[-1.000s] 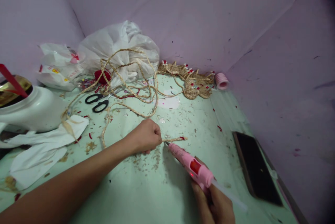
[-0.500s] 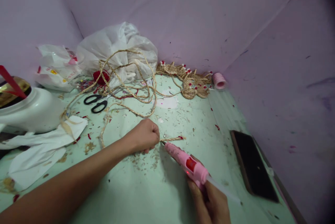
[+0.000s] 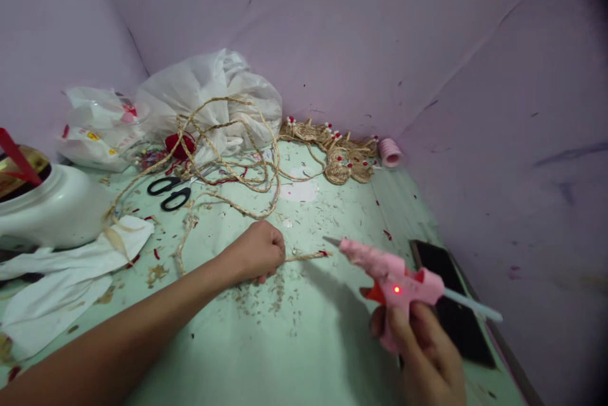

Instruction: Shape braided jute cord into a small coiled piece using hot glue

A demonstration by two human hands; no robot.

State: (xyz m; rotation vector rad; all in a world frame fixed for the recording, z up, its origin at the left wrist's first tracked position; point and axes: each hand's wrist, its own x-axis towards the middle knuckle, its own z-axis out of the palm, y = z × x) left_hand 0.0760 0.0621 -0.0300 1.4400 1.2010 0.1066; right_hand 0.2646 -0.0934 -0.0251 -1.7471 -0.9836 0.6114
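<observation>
In the head view, the left hand [image 3: 259,251] is closed into a fist and rests on the green table [image 3: 304,342]. It pinches one end of a short piece of jute cord [image 3: 306,256], which lies flat on the table and points to the right, with a small red bit at its far end. The right hand [image 3: 427,361] is wrapped tight around the handle of a pink glue gun [image 3: 389,270]. The gun is lifted above the table, its metal tip is a little apart from the end of the cord, and a red lamp is lit on its side. A clear glue stick [image 3: 472,308] comes out from its back.

Between the two hands and near the lower edge, the table is open, with only small fibre crumbs. On the right edge, just under the gun, lies a dark flat phone [image 3: 451,311] beside the purple wall [image 3: 498,108].

At the back a long loose jute rope [image 3: 228,165] is tangled next to black scissors [image 3: 168,194] and a white plastic bag [image 3: 209,92]; what it contains I cannot tell. Small woven jute pieces [image 3: 339,156] and a pink spool [image 3: 390,152] sit in the corner. At the left stands a white jar [image 3: 52,206] with white tissue [image 3: 71,266] in front of it
</observation>
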